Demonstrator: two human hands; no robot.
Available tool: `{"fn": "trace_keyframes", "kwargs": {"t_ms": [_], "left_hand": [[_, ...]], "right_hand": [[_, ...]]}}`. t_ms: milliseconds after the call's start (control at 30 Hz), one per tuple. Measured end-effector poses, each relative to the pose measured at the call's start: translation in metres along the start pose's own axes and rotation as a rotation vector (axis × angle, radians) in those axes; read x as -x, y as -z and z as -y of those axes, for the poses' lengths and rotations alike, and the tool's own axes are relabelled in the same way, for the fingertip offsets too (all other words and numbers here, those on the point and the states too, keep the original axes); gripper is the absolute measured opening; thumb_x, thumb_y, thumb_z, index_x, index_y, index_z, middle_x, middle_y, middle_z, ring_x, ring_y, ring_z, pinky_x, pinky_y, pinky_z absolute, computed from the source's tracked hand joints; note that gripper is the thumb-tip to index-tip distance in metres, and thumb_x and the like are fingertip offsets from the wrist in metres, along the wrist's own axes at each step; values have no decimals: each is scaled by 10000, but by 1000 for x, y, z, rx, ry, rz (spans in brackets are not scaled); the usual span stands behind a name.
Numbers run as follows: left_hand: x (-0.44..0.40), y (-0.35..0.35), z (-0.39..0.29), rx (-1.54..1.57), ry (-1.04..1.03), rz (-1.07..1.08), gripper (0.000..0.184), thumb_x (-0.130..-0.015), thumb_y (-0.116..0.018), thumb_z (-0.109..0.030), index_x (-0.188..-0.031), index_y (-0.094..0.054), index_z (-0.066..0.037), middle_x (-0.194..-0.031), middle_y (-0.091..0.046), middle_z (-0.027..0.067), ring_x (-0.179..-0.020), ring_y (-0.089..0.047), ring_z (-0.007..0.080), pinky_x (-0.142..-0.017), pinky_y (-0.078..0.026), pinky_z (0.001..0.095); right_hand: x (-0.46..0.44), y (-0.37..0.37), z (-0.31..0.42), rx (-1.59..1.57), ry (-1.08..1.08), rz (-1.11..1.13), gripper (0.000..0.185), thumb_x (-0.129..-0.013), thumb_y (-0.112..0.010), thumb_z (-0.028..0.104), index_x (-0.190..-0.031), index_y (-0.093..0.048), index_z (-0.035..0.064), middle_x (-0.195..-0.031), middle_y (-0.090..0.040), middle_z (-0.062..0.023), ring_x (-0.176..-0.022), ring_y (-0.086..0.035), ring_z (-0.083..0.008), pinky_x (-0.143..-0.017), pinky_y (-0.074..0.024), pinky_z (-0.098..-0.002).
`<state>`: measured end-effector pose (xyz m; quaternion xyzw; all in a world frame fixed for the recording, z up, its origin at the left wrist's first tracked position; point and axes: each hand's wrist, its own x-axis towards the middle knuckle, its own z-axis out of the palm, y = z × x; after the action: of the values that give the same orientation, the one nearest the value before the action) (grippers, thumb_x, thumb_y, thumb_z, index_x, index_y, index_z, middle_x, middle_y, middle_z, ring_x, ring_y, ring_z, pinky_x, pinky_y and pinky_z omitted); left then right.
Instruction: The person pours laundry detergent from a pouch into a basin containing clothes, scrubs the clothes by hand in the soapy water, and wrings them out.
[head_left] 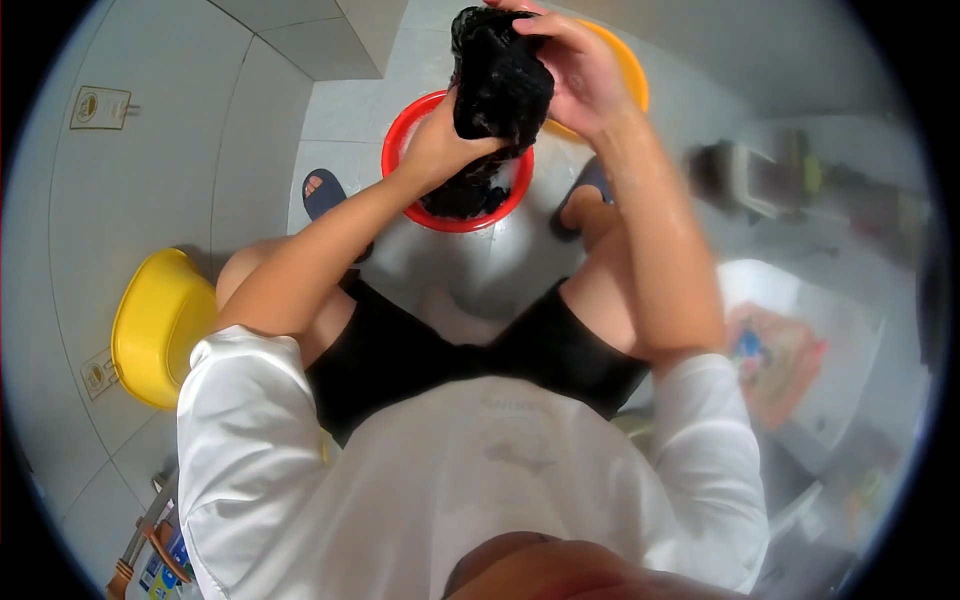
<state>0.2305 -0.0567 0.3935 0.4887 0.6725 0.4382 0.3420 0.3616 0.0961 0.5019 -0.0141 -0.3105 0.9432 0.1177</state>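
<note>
A bunched black wet cloth (500, 75) is held up over a red basin (397, 130) on the floor. Its garment type cannot be made out. My left hand (445, 148) is closed around its lower left part, thumb across the front. At the upper right, my right hand (580, 75) grips the cloth with bent fingers near the top edge of the view. Below, the basin contains whitish suds and more black fabric (465, 195); whether this joins the held piece is hidden.
An orange-yellow basin (632, 75) stands behind my right hand. A yellow basin (150, 330) leans by the left wall. Slippered feet (322, 192) flank the red basin. To the right are a white container (750, 285) with a pinkish plastic bag (775, 360) and blurred items.
</note>
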Motion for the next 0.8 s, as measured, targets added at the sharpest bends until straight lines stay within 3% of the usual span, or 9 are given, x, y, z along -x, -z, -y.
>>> {"fn": "trace_keyframes", "kwargs": {"t_ms": [167, 267, 333, 367, 467, 500, 600, 700, 800], "left_hand": [[-14, 31, 0, 46, 32, 29, 366, -906, -730, -254, -1179, -703, -12, -1007, -770, 135, -978, -720, 238, -934, -525, 360], [-24, 62, -5, 46, 83, 127, 349, -922, -716, -237, -1180, -695, -3, -1003, -761, 99, -935, -702, 192, -897, -527, 320], [-22, 81, -24, 212, 229, 170, 304, -934, -697, -228, -1123, -710, 9, -1036, -745, 66, -940, -688, 132, -875, -537, 289], [-22, 88, -32, 233, 246, 159, 300, -938, -689, -222, -1129, -707, 9, -1043, -744, 73, -943, -691, 135, -870, -544, 290], [-26, 100, -29, 337, 231, 148, 318, -959, -667, -235, -1156, -689, 12, -1052, -737, 78, -945, -701, 153, -863, -563, 304], [-26, 103, -35, 440, 228, 127, 322, -968, -659, -245, -1161, -680, 12, -1053, -733, 78, -943, -700, 155, -865, -566, 308], [-22, 108, -55, 567, 203, 116, 324, -988, -639, -267, -1179, -655, -5, -1058, -717, 72, -943, -695, 152, -864, -572, 310], [-23, 113, -67, 664, 141, -3, 309, -989, -636, -278, -1147, -660, -14, -1036, -721, 61, -941, -698, 146, -853, -572, 293], [-25, 126, -60, 579, 151, -6, 306, -983, -633, -282, -1123, -672, -12, -1033, -725, 64, -937, -700, 144, -849, -570, 287]], "right_hand": [[5, 14, 25, 232, 225, -322, 344, -980, -586, 164, -1300, -626, 44, -1158, -678, -98, -982, -684, -199, -909, -555, -330], [2, 42, 28, 608, 474, -531, 326, -1016, -596, 318, -1174, -690, 48, -999, -676, -55, -873, -625, -152, -838, -501, -313], [12, 61, 35, 1101, 214, -539, 483, -1058, -544, 454, -1301, -685, 61, -1191, -699, -49, -971, -652, -139, -874, -511, -266], [11, 69, 31, 1181, 154, -528, 612, -1039, -518, 579, -1306, -677, 51, -1200, -695, -61, -1028, -639, -154, -1000, -457, -301], [13, 44, 12, 1249, -66, -477, 728, -974, -596, 633, -1378, -624, 29, -1195, -693, -126, -1076, -643, -198, -989, -470, -312], [7, 44, 3, 1182, -73, -348, 842, -924, -628, 691, -1443, -562, 31, -1299, -652, -139, -1151, -623, -217, -1049, -450, -334], [0, 43, -17, 1015, -304, -69, 910, -847, -814, 545, -1502, -470, 14, -1383, -615, -153, -1340, -535, -238, -1150, -384, -362], [-3, 13, -31, 1041, -320, 22, 922, -755, -922, 406, -1481, -497, 28, -1346, -642, -133, -1260, -595, -234, -1110, -431, -361], [-2, -7, -23, 1150, -315, -5, 847, -757, -907, 362, -1439, -542, 18, -1298, -671, -136, -1221, -621, -222, -1094, -449, -359]]}}
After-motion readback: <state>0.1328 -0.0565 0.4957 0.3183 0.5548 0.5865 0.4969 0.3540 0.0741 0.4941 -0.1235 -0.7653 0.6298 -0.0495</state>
